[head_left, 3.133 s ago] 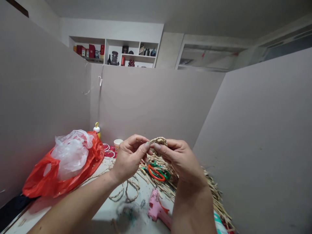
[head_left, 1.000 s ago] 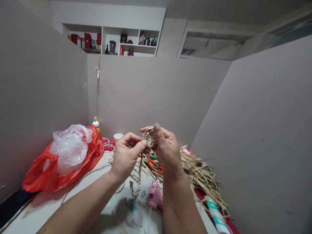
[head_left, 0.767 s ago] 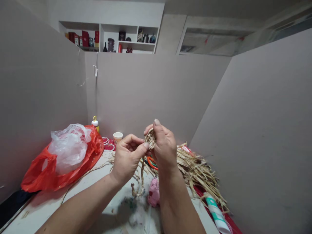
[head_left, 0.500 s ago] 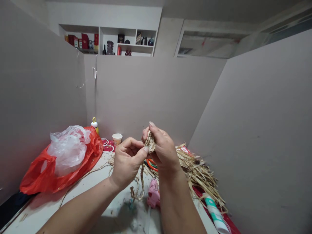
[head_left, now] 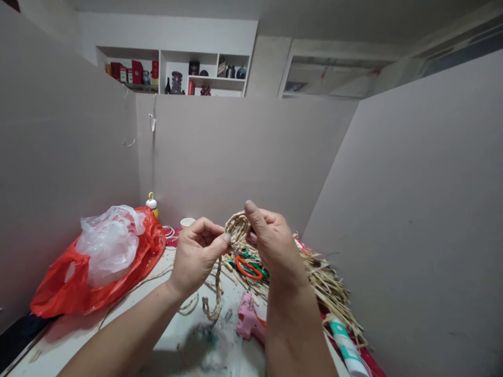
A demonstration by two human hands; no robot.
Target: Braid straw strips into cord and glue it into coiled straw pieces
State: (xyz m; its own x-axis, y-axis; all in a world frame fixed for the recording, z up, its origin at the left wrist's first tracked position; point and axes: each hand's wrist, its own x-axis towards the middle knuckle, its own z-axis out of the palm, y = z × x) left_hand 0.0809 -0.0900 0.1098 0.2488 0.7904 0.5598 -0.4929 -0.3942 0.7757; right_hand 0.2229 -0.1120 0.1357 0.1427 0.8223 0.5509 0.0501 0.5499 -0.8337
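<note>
A small coiled piece of braided straw (head_left: 237,228) is held up between my two hands above the table. My left hand (head_left: 198,251) pinches its left edge between thumb and forefinger. On the other side, my right hand (head_left: 273,241) grips the coil's right edge, thumb on top and the other fingers behind. From the coil a loose braided straw cord (head_left: 218,293) hangs down and curls near the table top. Below the hands lie a pink glue gun (head_left: 248,318) and scissors with orange handles (head_left: 248,267).
Dry straw (head_left: 328,283) is heaped at the right, beside a white and teal cylinder (head_left: 348,345). A red plastic bag (head_left: 58,283) with a clear bag (head_left: 110,241) on it fills the left. A paper cup (head_left: 187,222) stands behind my left hand. Grey partitions (head_left: 243,152) enclose the white table (head_left: 168,335).
My hands have drawn slightly apart and the coil has turned, so its round opening shows. My right hand has shifted right, uncovering the scissors and more of the glue gun.
</note>
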